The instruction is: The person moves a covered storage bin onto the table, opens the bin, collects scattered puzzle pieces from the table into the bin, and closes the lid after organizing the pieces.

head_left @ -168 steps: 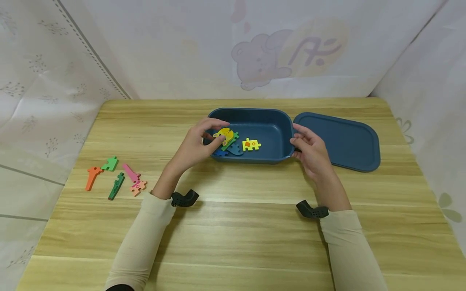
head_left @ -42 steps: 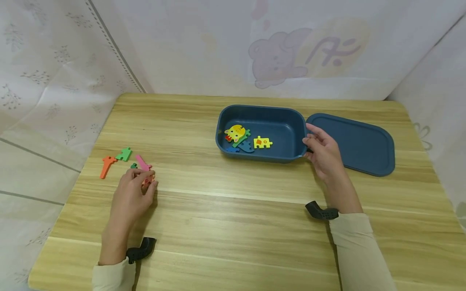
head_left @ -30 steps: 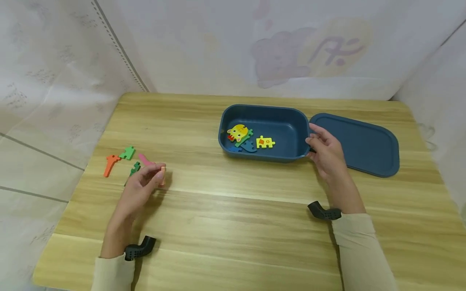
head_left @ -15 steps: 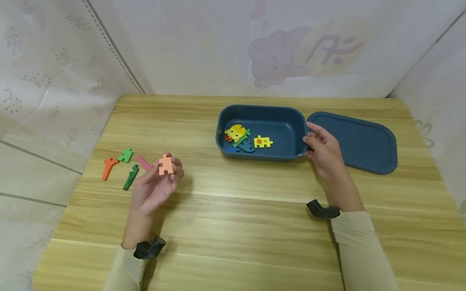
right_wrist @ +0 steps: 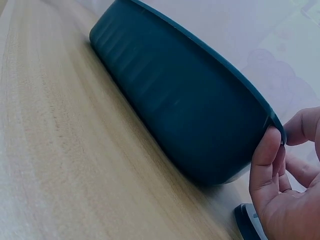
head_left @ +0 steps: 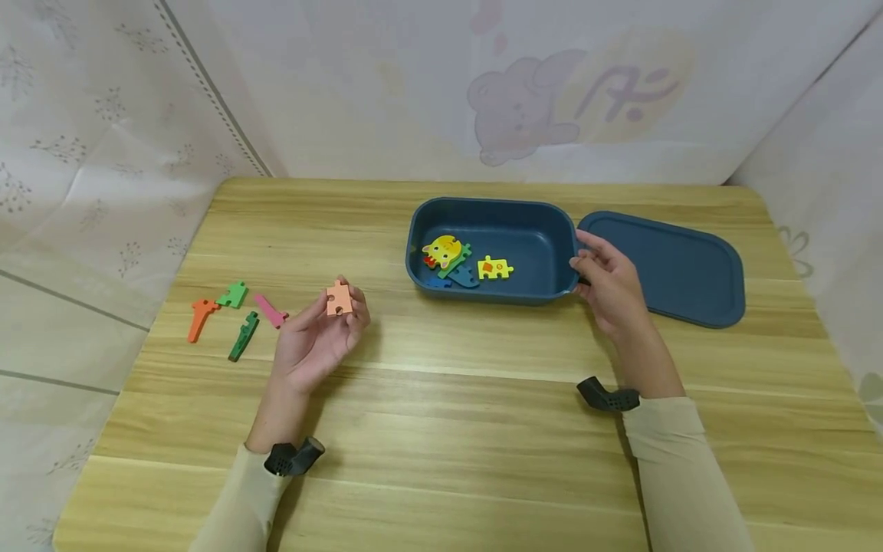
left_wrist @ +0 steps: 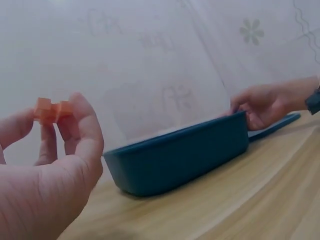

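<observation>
My left hand [head_left: 316,345] pinches a peach-orange jigsaw puzzle piece [head_left: 339,299] between thumb and fingers, palm turned up, above the table left of the dark blue box [head_left: 493,291]. In the left wrist view the puzzle piece [left_wrist: 52,111] shows edge-on at the fingertips. My right hand [head_left: 610,287] grips the box's right end by its rim; in the right wrist view, thumb and fingers pinch the rim of the box [right_wrist: 190,100]. Inside the box lie a yellow animal-head piece [head_left: 442,251], a yellow piece with orange marks [head_left: 494,267], and green and blue pieces at the left end.
At the table's left lie an orange piece [head_left: 201,317], a light green piece [head_left: 233,294], a dark green piece [head_left: 244,337] and a pink piece [head_left: 270,311]. A dark blue lid [head_left: 669,268] lies flat right of the box, partly behind my right hand. Patterned cloth [head_left: 359,92] hangs behind the table.
My left hand left the box, picked the peach-orange puzzle piece off the left group, turned palm up and moved right with it. My right hand stays on the box's rim.
</observation>
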Available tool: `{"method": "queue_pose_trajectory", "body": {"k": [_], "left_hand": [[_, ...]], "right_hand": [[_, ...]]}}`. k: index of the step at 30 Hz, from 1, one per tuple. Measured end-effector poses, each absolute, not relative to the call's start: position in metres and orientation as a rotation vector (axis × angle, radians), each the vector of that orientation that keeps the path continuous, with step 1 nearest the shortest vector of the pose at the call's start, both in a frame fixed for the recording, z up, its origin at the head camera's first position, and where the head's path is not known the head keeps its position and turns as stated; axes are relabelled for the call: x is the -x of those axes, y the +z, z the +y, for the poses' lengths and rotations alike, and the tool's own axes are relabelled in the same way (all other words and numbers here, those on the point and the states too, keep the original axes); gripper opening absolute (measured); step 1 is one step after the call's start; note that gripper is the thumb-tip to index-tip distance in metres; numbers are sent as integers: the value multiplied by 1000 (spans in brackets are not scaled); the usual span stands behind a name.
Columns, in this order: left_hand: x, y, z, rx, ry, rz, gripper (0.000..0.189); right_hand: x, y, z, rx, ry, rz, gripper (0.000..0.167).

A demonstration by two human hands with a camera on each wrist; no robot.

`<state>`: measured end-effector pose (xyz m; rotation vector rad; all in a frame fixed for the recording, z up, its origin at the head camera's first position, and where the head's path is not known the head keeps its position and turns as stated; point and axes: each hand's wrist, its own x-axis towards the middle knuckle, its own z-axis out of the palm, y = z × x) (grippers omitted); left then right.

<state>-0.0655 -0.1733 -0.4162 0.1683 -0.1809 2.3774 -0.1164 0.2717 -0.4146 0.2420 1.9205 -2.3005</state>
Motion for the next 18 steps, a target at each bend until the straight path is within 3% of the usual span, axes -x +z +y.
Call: {"method": "queue_pose_trajectory", "body": {"k": [18], "left_hand": [[89, -416, -174, -93, 2385, -23, 28]], "right_hand": [[113, -408, 270, -280, -2278, 1950, 60]]}}
